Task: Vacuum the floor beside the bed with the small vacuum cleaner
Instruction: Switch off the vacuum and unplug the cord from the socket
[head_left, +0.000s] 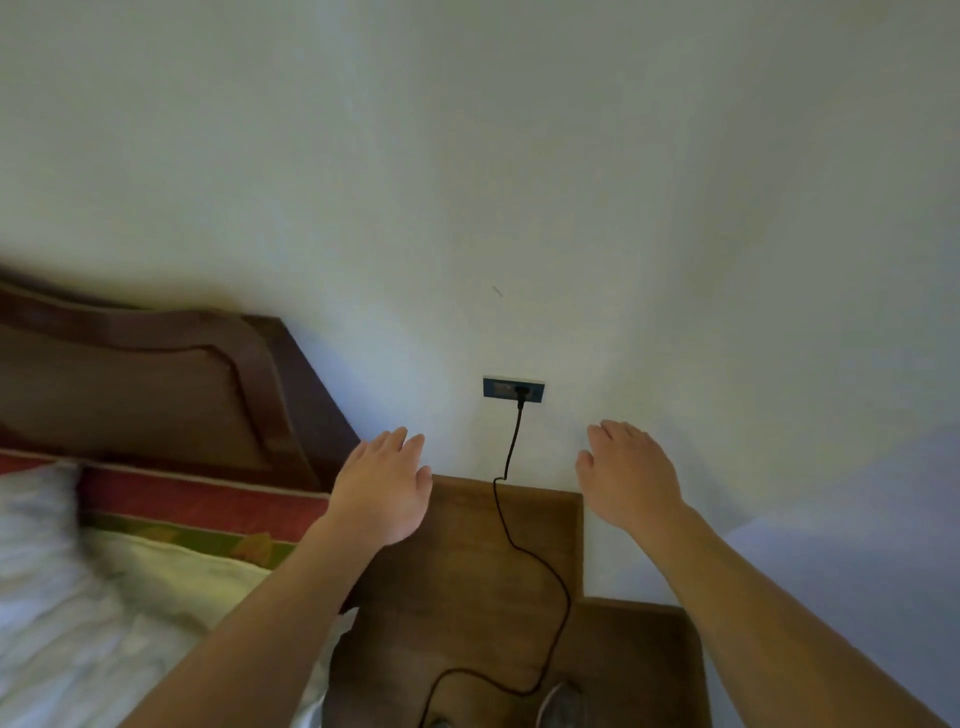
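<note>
Black cord is plugged into the wall socket. Left hand and right hand hover, fingers straight, empty. Vacuuming apparently unstarted.

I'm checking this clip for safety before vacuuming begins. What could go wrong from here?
1. The black cord, plugged into the wall socket, trails loose across the wooden cabinet down toward a shoe; a foot could snag it and yank the plug.
2. The left hand and right hand, both open and holding nothing, hover either side of the cord and might catch it.
</note>
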